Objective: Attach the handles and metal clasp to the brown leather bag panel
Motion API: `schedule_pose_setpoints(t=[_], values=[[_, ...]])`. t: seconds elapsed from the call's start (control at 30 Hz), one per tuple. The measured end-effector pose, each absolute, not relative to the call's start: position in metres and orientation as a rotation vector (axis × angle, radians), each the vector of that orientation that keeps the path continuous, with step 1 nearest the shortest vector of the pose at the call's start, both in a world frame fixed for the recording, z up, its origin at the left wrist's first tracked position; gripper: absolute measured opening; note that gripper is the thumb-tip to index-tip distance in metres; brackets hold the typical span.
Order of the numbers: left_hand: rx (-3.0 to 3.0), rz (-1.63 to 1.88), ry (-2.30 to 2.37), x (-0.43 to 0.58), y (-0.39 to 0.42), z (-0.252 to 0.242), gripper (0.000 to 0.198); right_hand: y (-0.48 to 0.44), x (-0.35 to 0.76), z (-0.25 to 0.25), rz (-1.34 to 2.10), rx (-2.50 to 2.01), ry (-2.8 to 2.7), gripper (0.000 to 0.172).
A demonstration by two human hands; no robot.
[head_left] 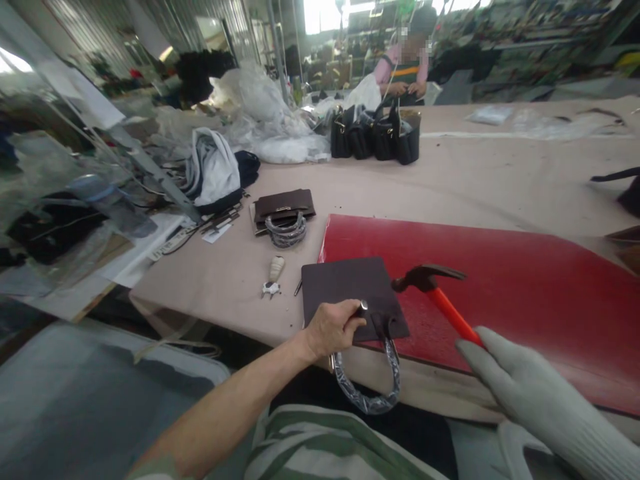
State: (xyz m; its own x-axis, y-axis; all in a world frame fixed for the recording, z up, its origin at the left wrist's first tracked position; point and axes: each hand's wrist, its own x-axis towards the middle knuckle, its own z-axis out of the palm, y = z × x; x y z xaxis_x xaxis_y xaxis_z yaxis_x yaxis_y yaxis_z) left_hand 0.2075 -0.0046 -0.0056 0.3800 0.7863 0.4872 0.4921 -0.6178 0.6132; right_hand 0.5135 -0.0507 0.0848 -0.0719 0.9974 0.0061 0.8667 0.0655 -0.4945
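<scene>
My left hand, bare, is closed in a pinch over a dark brown bag panel. At its fingertips is a small shiny metal piece. A plastic-wrapped bag handle is joined to the panel and hangs over the table's front edge. My right hand, in a whitish glove, grips a claw hammer by its orange handle. The hammer head is held just right of the panel, above a red sheet. Whether it touches anything there I cannot tell.
Left of the panel lies a tool with a wrapped grip. Behind it are more brown panels with wrapped handles. Black handbags stand farther back, near plastic wrapping. A co-worker is across the table. A metal post slants at left.
</scene>
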Motion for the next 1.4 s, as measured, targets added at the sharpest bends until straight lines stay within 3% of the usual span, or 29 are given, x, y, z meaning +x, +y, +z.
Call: schedule_pose_setpoints(t=[0.1,0.17,0.27,0.47,0.6,0.8,1.2,1.4], values=[[2.293,1.086,1.116,0.206,-0.003,-0.005,0.006,-0.028,0.525,0.065,0.572,-2.086,-2.004,0.042],[2.300,1.065,1.126,0.205,-0.003,-0.005,0.007,-0.018,0.521,0.057,0.265,-2.210,-2.080,0.041],[2.277,1.042,1.137,0.204,-0.004,-0.005,0.008,-0.015,0.492,0.049,-0.174,-1.972,-2.152,0.048],[1.852,1.051,1.242,0.206,-0.002,0.001,0.006,-0.028,0.412,0.010,0.167,-1.413,-2.348,0.058],[1.178,1.263,1.363,0.186,0.010,0.010,0.027,-0.034,0.406,-0.009,0.158,-1.426,-2.339,0.064],[0.979,1.303,1.582,0.120,0.011,0.023,0.051,-0.030,0.409,-0.005,0.173,-1.440,-2.314,0.058],[0.922,1.054,1.785,0.097,-0.005,-0.007,0.047,-0.045,0.393,-0.016,-0.046,-1.597,-2.101,0.059],[0.867,1.323,1.664,0.115,0.002,0.017,0.042,-0.046,0.391,-0.010,-0.062,-1.625,-2.122,0.058]])
